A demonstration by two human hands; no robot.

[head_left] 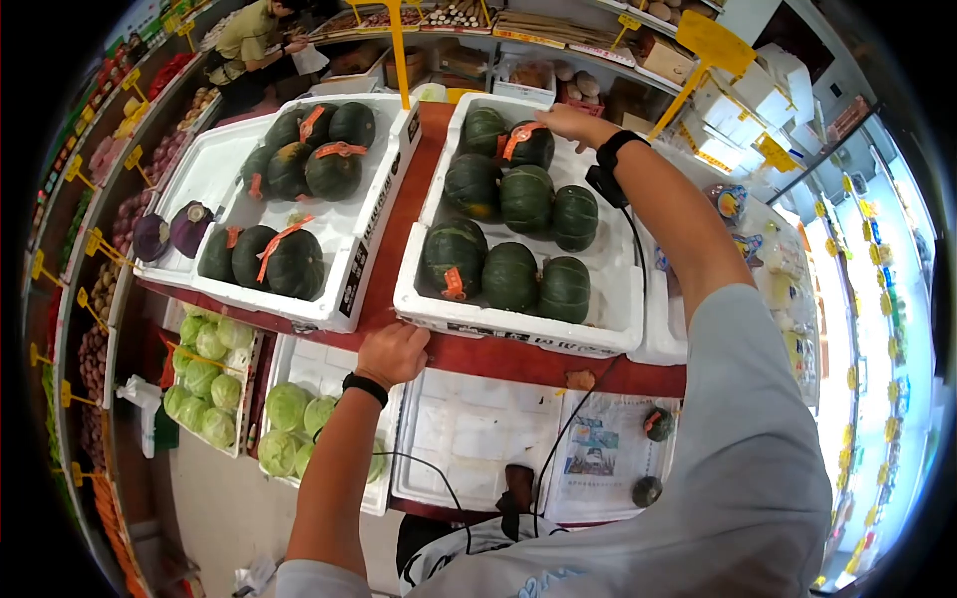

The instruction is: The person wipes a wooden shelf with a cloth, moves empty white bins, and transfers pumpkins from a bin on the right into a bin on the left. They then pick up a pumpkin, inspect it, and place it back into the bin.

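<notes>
My right hand (573,125) reaches over the back of a white foam box (608,309). Its fingers curve onto a dark green kabocha squash (530,149) with an orange band; part of the grip is hidden. Several more kabocha squashes (526,199) lie in the same box, one at the front with an orange label (454,284). My left hand (394,354) is closed in a fist on the red table edge (478,361), just below the box's front left corner. Nothing shows in that fist.
Another foam box (344,249) on the left holds banded squashes, with purple eggplants (189,229) beside it. Cabbages (289,407) fill crates below. Two small squashes (646,490) lie on newspaper. A black cable (558,439) hangs before me. A person (249,50) stands far left.
</notes>
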